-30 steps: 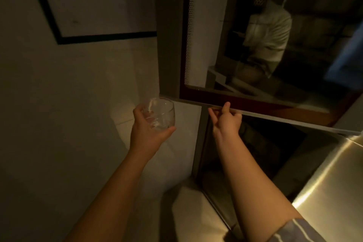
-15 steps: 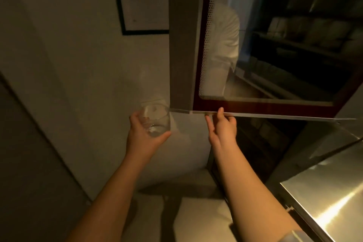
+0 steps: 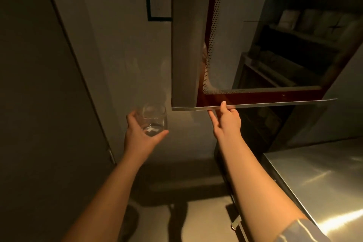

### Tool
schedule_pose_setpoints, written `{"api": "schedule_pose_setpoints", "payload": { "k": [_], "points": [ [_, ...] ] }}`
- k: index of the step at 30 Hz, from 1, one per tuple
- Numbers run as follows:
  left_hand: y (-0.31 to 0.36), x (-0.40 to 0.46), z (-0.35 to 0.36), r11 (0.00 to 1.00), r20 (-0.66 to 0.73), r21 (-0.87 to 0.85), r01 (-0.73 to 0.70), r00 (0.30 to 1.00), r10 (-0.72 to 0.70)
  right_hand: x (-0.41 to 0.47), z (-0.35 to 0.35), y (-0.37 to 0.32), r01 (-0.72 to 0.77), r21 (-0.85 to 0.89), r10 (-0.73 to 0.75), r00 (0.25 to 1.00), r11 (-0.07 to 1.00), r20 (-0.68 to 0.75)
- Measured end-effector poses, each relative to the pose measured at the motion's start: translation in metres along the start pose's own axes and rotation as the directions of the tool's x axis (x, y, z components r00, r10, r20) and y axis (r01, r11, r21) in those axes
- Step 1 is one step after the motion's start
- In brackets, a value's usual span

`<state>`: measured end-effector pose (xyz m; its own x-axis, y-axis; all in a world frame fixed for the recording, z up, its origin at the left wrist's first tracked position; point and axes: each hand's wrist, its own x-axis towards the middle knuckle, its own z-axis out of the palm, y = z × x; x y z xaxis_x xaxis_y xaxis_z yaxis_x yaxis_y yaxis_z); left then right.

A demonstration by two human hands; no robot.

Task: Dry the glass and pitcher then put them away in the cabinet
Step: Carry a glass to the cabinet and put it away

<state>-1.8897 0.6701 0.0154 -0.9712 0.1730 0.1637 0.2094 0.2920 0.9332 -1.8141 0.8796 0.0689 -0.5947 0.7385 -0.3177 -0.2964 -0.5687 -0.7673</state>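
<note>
The left hand [image 3: 140, 136] cups a short, clear, round-walled glass [image 3: 152, 121] from below and behind, thumb along its right side and fingers wrapped round the left, so the tumbler sits upright in the palm at about nine o'clock from the cabinet's lower corner, close to it but not touching. The glass has a thick base that catches a pale glint; its thin walls are nearly invisible against the dim, matte wall. The right hand [image 3: 226, 120] reaches up to the bottom edge of the cabinet door [image 3: 255, 92], fingers held together and pressed up under a thin, flat, pale metal strip [image 3: 265, 103] that runs along the door's foot, with one fingertip showing over its front edge. The door is a glossy dark-red frame around a smooth reflective pane, bordered on the inside by a band of fine perforated dots. The cabinet's side panel [image 3: 183, 45] is plain, flat and grey. At five o'clock from the right hand lies a brushed steel counter [image 3: 318, 179], streaked with bright reflections. A grey striped sleeve [image 3: 300, 231] covers the right arm at the lower edge. No pitcher is in view.
</note>
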Motion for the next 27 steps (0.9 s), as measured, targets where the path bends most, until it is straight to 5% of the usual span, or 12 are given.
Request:
{"api": "schedule_pose_setpoints", "payload": {
  "k": [20,27],
  "points": [
    [0.020,-0.074,-0.006,0.998,-0.015,0.012,-0.058,0.998,0.058,-0.052,-0.045,-0.014,-0.062,-0.065,0.060,0.998,0.996,-0.022],
    [0.012,-0.076,-0.009,0.997,-0.024,0.002,-0.075,0.997,0.075,-0.065,-0.057,0.007,-0.146,0.120,0.125,0.979,0.982,0.163]
  ]
}}
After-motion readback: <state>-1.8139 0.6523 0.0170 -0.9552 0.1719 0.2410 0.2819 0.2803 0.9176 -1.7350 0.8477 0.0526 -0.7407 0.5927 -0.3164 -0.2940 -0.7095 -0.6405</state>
